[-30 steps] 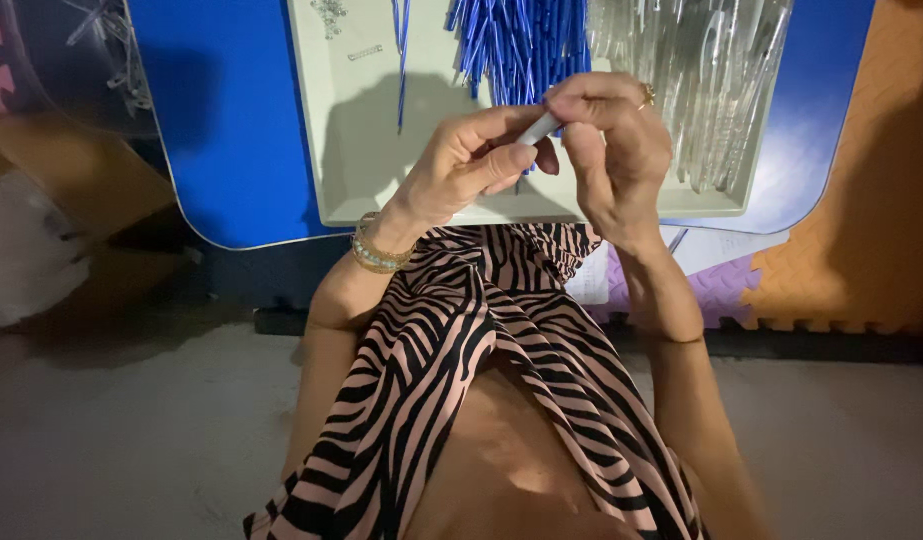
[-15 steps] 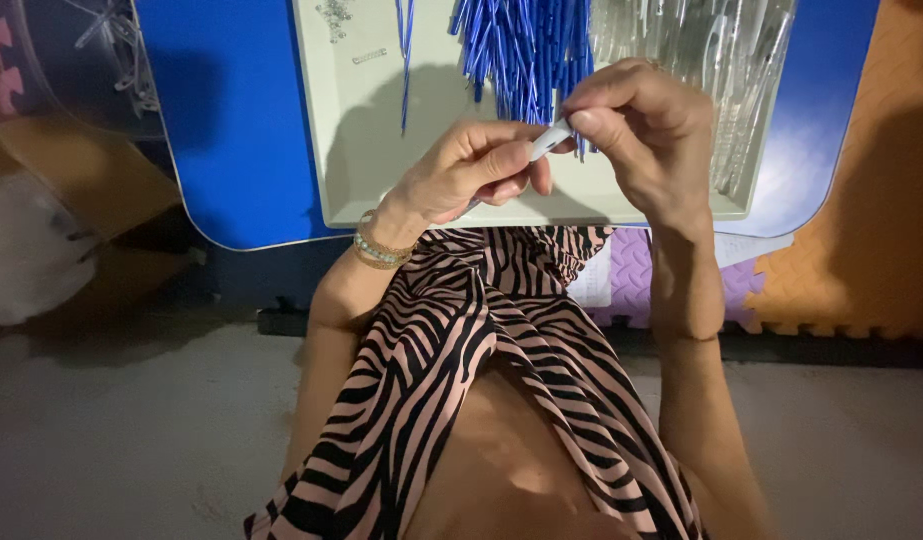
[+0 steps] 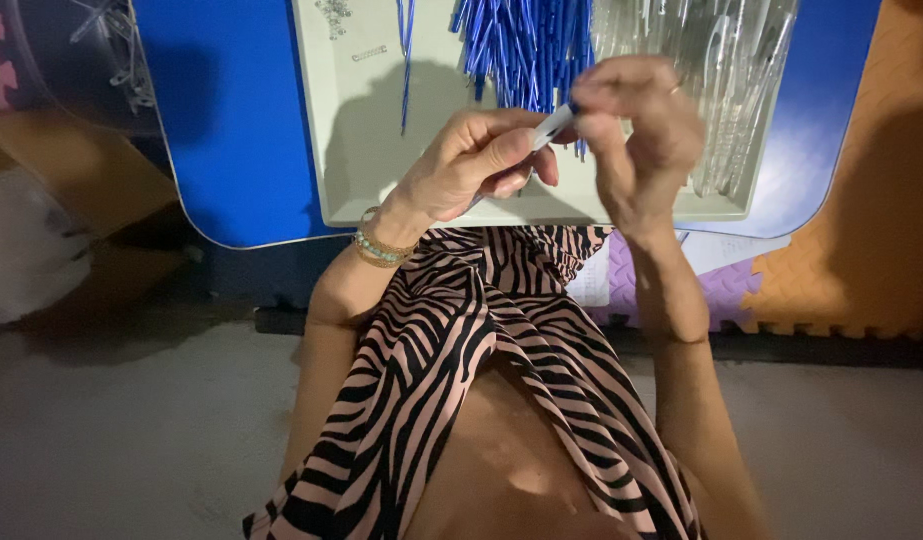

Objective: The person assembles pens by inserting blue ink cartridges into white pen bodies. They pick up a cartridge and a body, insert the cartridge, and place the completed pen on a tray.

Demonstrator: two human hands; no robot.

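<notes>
Lifted slightly higher than half a second ago, with the right hand (image 3: 641,130) now raised above the left. Left of centre, left hand (image 3: 471,165) curled, thumb and fingers pinching a clear tube (image 3: 551,125) at frame centre. Right fingertips pinched on its blue tip. Behind, pale green tray (image 3: 366,150) on blue table (image 3: 241,120), holding blue refills (image 3: 521,40) and, upper right, clear tubes (image 3: 721,60).

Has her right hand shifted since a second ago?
Yes. The right hand has risen slightly toward the pile of blue rods, judged against the tray, pinching the clear tube.
</notes>
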